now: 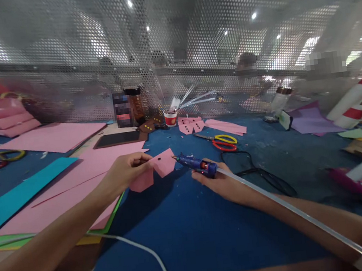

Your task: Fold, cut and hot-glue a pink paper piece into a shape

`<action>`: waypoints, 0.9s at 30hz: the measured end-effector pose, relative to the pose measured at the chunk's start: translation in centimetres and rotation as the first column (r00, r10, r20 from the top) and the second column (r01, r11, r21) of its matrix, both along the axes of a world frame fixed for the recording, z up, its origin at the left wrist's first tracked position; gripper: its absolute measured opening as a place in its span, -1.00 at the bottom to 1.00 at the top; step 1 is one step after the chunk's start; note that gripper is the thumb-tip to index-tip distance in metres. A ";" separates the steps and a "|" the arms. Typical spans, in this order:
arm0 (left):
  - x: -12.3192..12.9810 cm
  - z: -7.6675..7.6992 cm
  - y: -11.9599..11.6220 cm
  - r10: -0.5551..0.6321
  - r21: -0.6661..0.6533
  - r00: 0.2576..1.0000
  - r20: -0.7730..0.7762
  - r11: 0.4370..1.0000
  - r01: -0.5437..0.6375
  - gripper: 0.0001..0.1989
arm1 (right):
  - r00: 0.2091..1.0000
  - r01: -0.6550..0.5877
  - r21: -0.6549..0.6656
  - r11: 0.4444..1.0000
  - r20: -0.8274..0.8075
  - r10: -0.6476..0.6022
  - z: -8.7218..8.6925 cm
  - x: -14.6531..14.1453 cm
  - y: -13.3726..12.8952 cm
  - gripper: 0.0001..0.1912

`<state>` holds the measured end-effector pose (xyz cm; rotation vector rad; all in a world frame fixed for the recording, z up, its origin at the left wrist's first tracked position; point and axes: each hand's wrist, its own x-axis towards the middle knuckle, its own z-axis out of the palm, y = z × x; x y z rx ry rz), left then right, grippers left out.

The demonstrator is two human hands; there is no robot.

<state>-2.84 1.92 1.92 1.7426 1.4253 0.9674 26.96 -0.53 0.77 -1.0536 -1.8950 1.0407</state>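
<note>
Pinched in my left hand (131, 170) is a small folded pink paper piece (164, 164) with a dark dot on it, held above the blue table surface (194, 239). My right hand (217, 179) grips a blue glue gun (192, 162), and a long clear glue stick (296, 213) sticks out of its back end. The gun's nozzle is at the right edge of the pink piece; whether they touch is hard to tell.
Red and yellow scissors (224, 142) and a black cable (258, 172) lie beyond my right hand. Pink sheets (85, 164) and a teal strip (26, 194) are at left. A paper cup (170, 118) and dotted pink pieces (191, 124) stand or lie behind.
</note>
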 end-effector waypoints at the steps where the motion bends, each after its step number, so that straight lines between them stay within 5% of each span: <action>1: 0.0 -0.1 0.0 0.003 -0.003 1.000 -0.005 1.000 -0.003 -0.55 | 1.000 0.001 -0.008 1.000 -0.005 -0.002 0.0 0.0 0.0 -0.74; 16: 0.3 0.0 -0.4 -0.013 -0.035 1.000 0.021 0.999 0.013 -0.56 | 0.998 -0.056 -0.020 0.998 -0.041 0.056 0.0 -0.2 -0.3 -0.76; 27: 0.7 0.5 -1.0 -0.041 -0.021 0.999 -0.006 0.999 0.041 -0.59 | 0.993 -0.071 0.086 0.994 0.098 0.062 -0.5 0.1 -0.3 -0.77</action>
